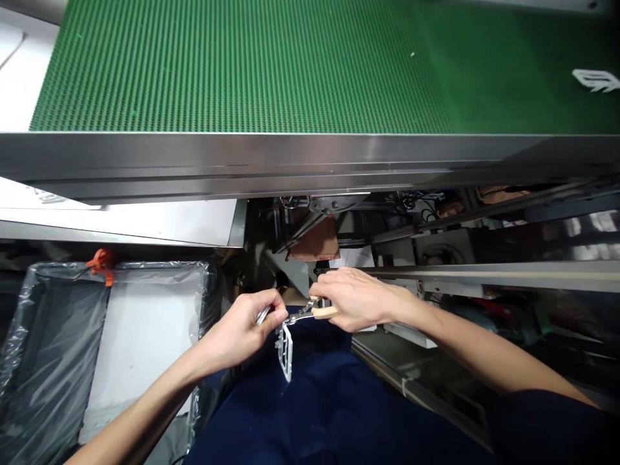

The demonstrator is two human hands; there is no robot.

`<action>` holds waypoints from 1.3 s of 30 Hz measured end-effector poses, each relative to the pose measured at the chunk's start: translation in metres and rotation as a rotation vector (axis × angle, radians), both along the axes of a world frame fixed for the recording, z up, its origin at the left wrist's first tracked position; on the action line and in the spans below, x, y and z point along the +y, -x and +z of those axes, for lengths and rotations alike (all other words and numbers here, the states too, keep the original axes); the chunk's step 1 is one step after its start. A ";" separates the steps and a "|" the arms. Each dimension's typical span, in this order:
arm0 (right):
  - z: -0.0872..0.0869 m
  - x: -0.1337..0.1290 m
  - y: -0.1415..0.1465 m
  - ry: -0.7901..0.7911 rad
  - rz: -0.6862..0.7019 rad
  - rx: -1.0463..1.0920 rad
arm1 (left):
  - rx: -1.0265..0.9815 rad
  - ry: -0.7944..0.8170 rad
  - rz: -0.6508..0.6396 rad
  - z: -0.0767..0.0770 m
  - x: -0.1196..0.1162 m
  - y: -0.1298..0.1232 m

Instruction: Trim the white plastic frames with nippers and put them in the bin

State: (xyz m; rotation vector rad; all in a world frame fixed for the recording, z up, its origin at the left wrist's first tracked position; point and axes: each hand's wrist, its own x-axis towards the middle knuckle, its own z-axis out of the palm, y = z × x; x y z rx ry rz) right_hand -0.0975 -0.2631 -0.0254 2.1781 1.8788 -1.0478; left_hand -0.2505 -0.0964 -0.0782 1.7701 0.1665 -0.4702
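Where pliers (323,312) meet left hand (239,329), tips hidden

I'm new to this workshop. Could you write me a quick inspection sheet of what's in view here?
Surface: green studded conveyor belt with a stainless steel edge.
Job's things: wood-handled pliers and a white plastic lattice piece.
Clutter: white piece lying on the belt.
Hands: right hand grips the pliers; left hand is beside the lattice, its hold unclear.
Cables: dark wires below the belt.
Surroundings: plastic-lined bin with an orange clip.
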 end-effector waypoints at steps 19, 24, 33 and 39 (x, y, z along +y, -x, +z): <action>-0.014 -0.014 -0.015 0.092 -0.324 0.242 | 0.174 0.391 0.172 -0.010 -0.007 -0.003; -0.023 -0.035 -0.016 0.070 -0.528 0.272 | 0.238 0.232 0.142 -0.019 -0.011 0.004; -0.033 -0.041 0.001 0.063 -0.623 0.263 | 0.310 0.370 0.255 -0.023 -0.011 0.009; -0.039 -0.034 0.013 -0.080 -0.585 0.173 | 0.446 0.951 0.450 -0.036 -0.001 0.017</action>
